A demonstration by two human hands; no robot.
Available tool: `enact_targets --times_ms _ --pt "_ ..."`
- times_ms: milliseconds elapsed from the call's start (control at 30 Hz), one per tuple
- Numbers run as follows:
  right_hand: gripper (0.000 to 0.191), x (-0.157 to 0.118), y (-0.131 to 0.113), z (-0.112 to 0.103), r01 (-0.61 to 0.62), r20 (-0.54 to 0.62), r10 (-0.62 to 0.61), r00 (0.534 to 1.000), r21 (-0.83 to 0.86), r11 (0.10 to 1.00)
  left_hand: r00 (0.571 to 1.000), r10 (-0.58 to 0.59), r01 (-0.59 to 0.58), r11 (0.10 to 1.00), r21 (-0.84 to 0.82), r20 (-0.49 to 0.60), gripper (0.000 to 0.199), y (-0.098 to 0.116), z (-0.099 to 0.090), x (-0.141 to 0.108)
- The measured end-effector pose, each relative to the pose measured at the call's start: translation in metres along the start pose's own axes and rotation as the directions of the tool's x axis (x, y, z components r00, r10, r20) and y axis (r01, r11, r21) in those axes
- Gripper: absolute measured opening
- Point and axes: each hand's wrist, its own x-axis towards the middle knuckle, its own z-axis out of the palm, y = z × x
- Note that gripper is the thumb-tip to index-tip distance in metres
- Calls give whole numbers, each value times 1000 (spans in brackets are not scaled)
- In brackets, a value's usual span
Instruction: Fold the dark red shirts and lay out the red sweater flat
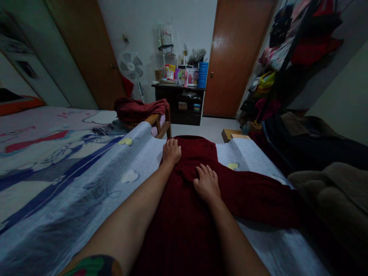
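A dark red long-sleeved garment lies spread over a light blue-grey cloth with pale heart shapes. Its collar end points away from me, and one sleeve stretches out to the right. At the garment's upper left edge, my left hand has its fingers bent and closed on the fabric. My right hand rests palm down on the upper right part, fingers stretched out and slightly apart. Small folds run through the fabric between the hands. The left sleeve is not visible.
On the left is a bed with a patterned blanket; reddish cloth hangs over its wooden end. Dark and brown clothes are heaped at right. Behind stand a fan, a dark cabinet and a clothes rack.
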Motion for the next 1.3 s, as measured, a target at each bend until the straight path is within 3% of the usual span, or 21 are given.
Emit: enact_targets --times_ms 133,400,567,700,800,1000,1133,1300 --pt "61 0 1 1 -3 -2 3 1000 1 1000 995 11 -15 999 39 94 24 0 -4 1" --pt "61 0 -1 -1 -12 7 12 1000 8 1000 980 44 -47 999 13 192 27 0 -4 0" --pt "61 -1 -2 -3 -18 15 18 1000 13 1000 963 26 -25 1000 -5 268 33 2 -15 -3" --pt "60 -1 -2 -4 -24 16 24 1000 15 1000 923 79 -63 997 -55 378 37 3 -30 -10" --pt "60 -1 -2 -4 -18 19 18 1000 14 1000 902 111 -88 993 -74 418 44 3 -46 -26" --pt "60 -1 -1 -2 -10 13 10 1000 -4 1000 908 42 -57 998 25 417 51 9 -75 -85" --pt "59 0 0 -2 -17 17 17 1000 -21 1000 900 24 -43 999 33 435 55 13 -77 -109" --pt "59 -1 -1 -2 -16 8 16 1000 -23 1000 928 28 -42 999 30 372 53 13 -74 -117"
